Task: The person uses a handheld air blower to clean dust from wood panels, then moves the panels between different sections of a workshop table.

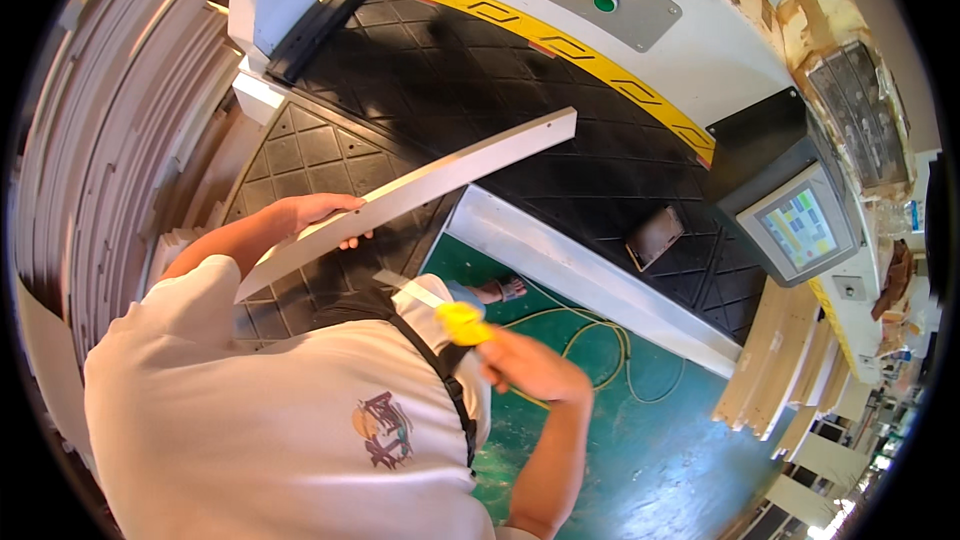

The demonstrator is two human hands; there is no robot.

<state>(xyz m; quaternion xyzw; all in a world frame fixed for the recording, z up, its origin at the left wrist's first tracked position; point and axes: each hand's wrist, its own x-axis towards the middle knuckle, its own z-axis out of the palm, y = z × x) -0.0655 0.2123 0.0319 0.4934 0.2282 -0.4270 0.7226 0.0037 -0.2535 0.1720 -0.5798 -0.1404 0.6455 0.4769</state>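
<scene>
My left hand [320, 212] grips a long white board [455, 172] near its lower part, thumb on one side and fingertips showing beneath. The board slants from beside my left sleeve up to the right, above the black machine bed. A small dark hole shows near its far end. My right hand [525, 362] is closed around a yellow tool [462, 323], held in front of my waist. A pale flat strip sticks out of the tool toward the board, apart from it. Blur hides the tool's exact kind.
A black grooved bed [450, 70] lies ahead, with a phone-like dark slab [655, 238] on it. A white rail [590, 275] edges the bed. A control screen [798, 223] and green button [605, 1] stand beyond. Stacked boards [100, 170] fill the left; a yellow hose [625, 340] crosses the green floor.
</scene>
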